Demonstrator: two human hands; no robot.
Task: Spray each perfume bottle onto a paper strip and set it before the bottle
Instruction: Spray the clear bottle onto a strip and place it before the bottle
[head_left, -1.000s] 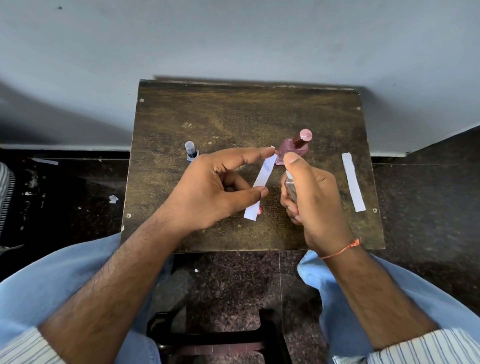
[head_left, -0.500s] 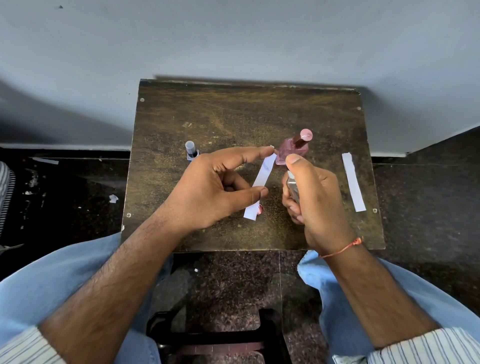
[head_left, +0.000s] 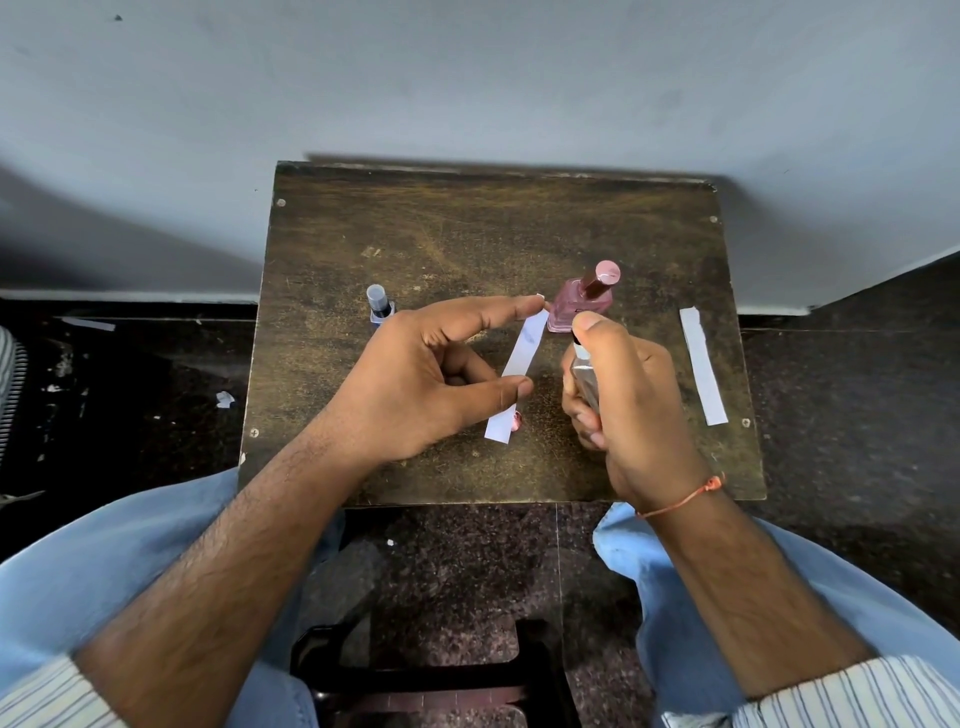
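Note:
My left hand (head_left: 431, 379) pinches a white paper strip (head_left: 522, 353) between forefinger and thumb, holding it slanted above the small wooden table (head_left: 467, 234). My right hand (head_left: 634, 400) grips a clear silver perfume bottle (head_left: 584, 371), forefinger on its top, nozzle turned toward the strip. A pink perfume bottle (head_left: 579, 301) with a round pink cap stands upright just behind both hands. A small blue-capped bottle (head_left: 379, 304) stands to the left, partly hidden by my left hand. A second paper strip (head_left: 702, 371) lies flat near the table's right edge.
A small pink object (head_left: 516, 422) lies on the table under the held strip's lower end. A grey wall rises right behind the table. Dark floor with paper scraps (head_left: 224, 399) surrounds it. My knees in blue trousers flank the table's near edge.

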